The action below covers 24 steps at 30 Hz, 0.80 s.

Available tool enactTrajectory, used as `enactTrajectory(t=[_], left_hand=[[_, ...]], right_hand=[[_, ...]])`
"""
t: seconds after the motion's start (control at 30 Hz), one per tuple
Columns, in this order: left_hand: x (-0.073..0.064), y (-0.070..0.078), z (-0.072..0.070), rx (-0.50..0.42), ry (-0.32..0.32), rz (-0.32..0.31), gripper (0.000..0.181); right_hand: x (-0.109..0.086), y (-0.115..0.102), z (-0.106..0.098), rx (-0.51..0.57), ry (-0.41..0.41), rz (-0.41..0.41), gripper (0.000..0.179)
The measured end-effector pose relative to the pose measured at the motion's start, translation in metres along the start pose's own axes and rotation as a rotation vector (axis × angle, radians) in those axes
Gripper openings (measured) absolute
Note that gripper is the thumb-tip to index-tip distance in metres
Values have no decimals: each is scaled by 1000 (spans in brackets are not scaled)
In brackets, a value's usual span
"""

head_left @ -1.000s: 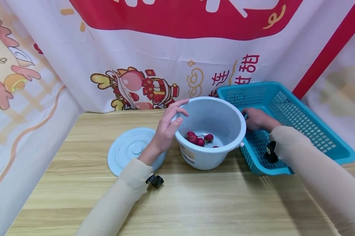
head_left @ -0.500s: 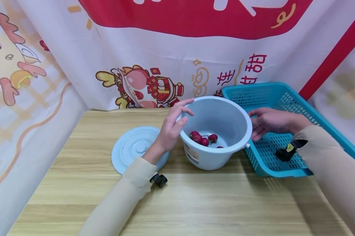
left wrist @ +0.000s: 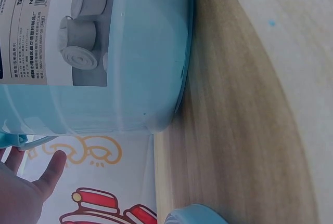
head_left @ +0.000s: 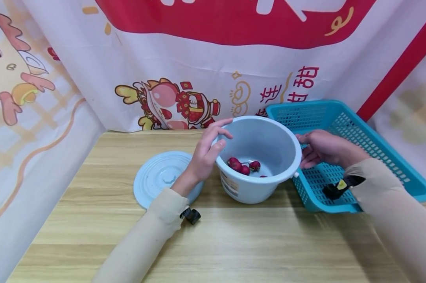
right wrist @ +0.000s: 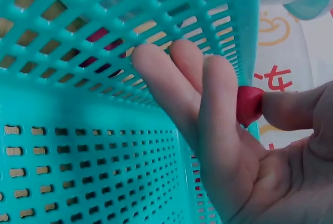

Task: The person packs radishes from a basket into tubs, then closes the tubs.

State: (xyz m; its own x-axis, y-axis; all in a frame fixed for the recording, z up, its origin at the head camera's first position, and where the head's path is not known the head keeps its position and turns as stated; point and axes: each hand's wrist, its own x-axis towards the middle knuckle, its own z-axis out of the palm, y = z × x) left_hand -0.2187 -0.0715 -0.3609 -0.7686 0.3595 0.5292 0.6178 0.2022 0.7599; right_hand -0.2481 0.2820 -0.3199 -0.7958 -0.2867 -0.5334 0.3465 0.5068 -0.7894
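A light blue bucket (head_left: 249, 191) stands upright on the wooden table, with several small red round fruits (head_left: 235, 164) at its bottom. My left hand (head_left: 205, 155) holds its left rim, fingertips bent over the edge. A blue-green plastic basket (head_left: 342, 208) stands against the bucket's right side. Inside the basket, by its left wall, is my right hand (head_left: 322, 147). In the right wrist view, thumb and fingers pinch one small red fruit (right wrist: 250, 105), while the other fingers extend towards the slotted wall. The bucket's far lower side is hidden from the head view.
A round light blue lid (head_left: 156, 177) lies flat on the table (head_left: 184, 251) left of the bucket, partly behind the left forearm. Printed cloth (head_left: 184, 59) hangs along the back and sides. A bucket handle pivot (head_left: 296, 175) sticks out beside the basket rim.
My right hand rose from deeper in the basket to beside the bucket's right rim, then shifted slightly left. The left hand keeps its place on the rim while the view shifted slightly.
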Motion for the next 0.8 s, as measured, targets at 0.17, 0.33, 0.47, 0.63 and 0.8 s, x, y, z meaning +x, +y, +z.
enactTrajectory(t=[0.17,0.33,0.47,0.63,0.8], left_hand=[[-1,-1,0,3,-3,-7,31],[-7,-3,-3,-1,19,-19,33],[-8,-3,-3,-12,31,-14,35],[-5,-3,0,-18,20,-3,36],[0,-2,5,-25,7,13,36]], right_hand=[[2,-5,2,-77,94,-66,57],[-6,-25,12,-134,292,-283,59],[-20,-45,26,-142,380,-477,52],[-32,-62,46,-254,366,-639,37],[-31,-65,64,-439,298,-656,32]])
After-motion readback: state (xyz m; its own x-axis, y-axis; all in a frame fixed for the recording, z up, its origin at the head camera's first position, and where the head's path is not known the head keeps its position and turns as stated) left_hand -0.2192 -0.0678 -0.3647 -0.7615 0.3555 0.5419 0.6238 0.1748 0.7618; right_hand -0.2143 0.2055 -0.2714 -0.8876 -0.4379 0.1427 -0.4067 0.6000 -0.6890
